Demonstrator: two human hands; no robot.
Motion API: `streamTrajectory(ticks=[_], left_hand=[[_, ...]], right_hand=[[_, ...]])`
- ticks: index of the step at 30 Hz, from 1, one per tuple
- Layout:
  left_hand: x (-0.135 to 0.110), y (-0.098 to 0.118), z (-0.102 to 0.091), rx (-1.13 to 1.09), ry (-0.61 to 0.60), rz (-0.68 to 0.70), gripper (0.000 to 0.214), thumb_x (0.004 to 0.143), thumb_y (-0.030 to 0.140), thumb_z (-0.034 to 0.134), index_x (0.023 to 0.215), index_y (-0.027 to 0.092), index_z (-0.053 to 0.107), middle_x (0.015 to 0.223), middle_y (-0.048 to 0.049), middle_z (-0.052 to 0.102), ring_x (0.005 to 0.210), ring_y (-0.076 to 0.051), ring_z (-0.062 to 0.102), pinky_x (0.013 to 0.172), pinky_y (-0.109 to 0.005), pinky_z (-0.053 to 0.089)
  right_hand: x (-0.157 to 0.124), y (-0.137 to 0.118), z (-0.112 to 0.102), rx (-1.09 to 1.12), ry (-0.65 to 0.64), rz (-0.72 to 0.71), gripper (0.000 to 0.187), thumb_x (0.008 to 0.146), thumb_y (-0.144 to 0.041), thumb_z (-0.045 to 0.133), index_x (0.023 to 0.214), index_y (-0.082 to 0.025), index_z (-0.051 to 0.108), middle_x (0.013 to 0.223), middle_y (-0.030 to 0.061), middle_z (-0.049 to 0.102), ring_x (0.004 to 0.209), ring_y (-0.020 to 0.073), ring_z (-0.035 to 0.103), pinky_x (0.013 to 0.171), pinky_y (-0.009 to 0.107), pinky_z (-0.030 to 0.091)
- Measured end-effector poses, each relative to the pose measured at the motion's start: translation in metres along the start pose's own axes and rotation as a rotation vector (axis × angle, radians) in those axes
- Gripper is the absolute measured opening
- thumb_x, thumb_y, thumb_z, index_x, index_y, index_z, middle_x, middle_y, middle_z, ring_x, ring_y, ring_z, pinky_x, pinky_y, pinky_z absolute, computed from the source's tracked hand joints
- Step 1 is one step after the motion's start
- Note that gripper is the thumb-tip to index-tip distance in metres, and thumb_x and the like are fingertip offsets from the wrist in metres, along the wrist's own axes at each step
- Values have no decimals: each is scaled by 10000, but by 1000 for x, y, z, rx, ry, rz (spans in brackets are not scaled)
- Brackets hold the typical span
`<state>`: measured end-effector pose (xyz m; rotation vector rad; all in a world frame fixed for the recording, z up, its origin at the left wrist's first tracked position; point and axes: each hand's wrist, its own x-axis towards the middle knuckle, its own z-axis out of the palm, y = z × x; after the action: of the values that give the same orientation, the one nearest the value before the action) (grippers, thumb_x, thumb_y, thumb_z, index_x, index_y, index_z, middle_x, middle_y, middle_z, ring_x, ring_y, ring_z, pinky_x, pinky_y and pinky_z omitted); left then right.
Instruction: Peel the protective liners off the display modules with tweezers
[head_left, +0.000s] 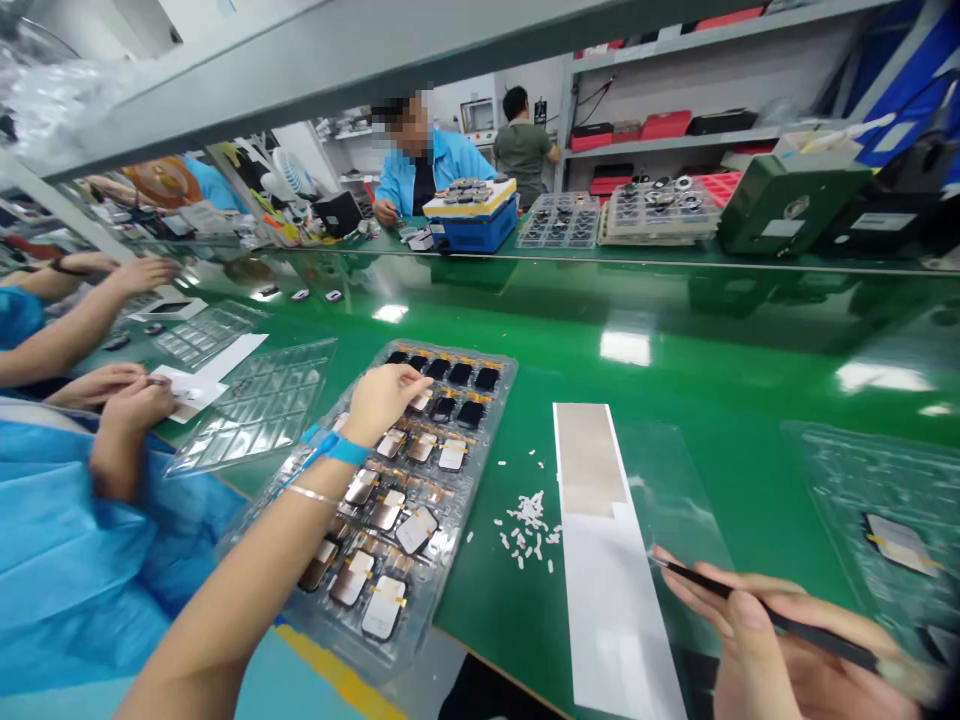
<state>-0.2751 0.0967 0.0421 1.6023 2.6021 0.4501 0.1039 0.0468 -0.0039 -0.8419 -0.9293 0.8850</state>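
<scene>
My left hand (381, 398) reaches over a clear plastic tray (487, 440) of several small square screen parts, some dark, some silvery. Its fingers are pinched on one part (420, 400) in the tray's upper rows. A blue wrist strap (334, 445) circles that wrist. My right hand (757, 640) at the bottom right grips black tweezers (694, 577), whose tip rests by the edge of a long white strip (607, 580) lying on the green bench. A heap of small white scraps (529, 525) lies between the tray and the strip.
A person in blue at my left works with both hands (124, 395) over white paper and an empty clear tray (262, 400). Another clear tray (885, 520) holds a part at the right. Across the bench a person sits by a blue box (472, 225), with stacked trays (656, 210) and a green machine (784, 205).
</scene>
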Motion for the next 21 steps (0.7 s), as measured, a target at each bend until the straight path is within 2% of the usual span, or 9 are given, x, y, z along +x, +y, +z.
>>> streamTrajectory(ticks=[3, 8, 12, 16, 18, 21], left_hand=[[-13, 14, -4, 62, 46, 48, 292, 946, 413, 599, 883, 180, 762, 964, -115, 773, 955, -294, 719, 784, -333, 512], [-16, 31, 2, 90, -54, 88, 226, 812, 422, 744, 858, 203, 781, 888, -68, 806, 833, -273, 742, 698, -301, 505], [-12, 35, 6, 110, -71, 51, 163, 785, 345, 748, 841, 194, 776, 904, -93, 807, 865, -295, 746, 724, -319, 515], [-6, 35, 4, 90, -75, 36, 205, 730, 402, 771, 739, 199, 738, 865, -110, 797, 856, -326, 741, 741, -350, 524], [-4, 36, 1, 53, -70, 38, 171, 711, 358, 757, 675, 202, 695, 813, -110, 782, 840, -338, 736, 748, -368, 523], [-12, 45, -6, -60, -69, 74, 118, 754, 276, 637, 661, 207, 614, 741, -91, 745, 805, -322, 726, 754, -381, 521]], right_hand=[[-2, -3, 1, -13, 25, 35, 194, 796, -127, 790, 864, -169, 614, 825, 34, 691, 773, 213, 756, 683, 376, 706], [-2, -10, 6, -53, 20, 73, 201, 814, -172, 794, 857, -167, 598, 819, 52, 725, 781, 226, 767, 675, 363, 700], [-1, -14, 8, -43, -15, 91, 205, 826, -182, 788, 866, -173, 588, 822, 44, 733, 772, 221, 774, 663, 345, 697], [0, -15, 8, -19, -60, 85, 178, 847, -165, 765, 890, -181, 594, 827, 31, 726, 795, 220, 779, 670, 346, 692], [0, -13, 5, -20, -77, 84, 170, 859, -161, 753, 904, -189, 591, 846, 33, 729, 808, 227, 782, 684, 350, 684], [5, -12, -1, -32, -128, 105, 110, 907, -190, 703, 958, -203, 607, 899, 37, 725, 867, 230, 776, 784, 371, 650]])
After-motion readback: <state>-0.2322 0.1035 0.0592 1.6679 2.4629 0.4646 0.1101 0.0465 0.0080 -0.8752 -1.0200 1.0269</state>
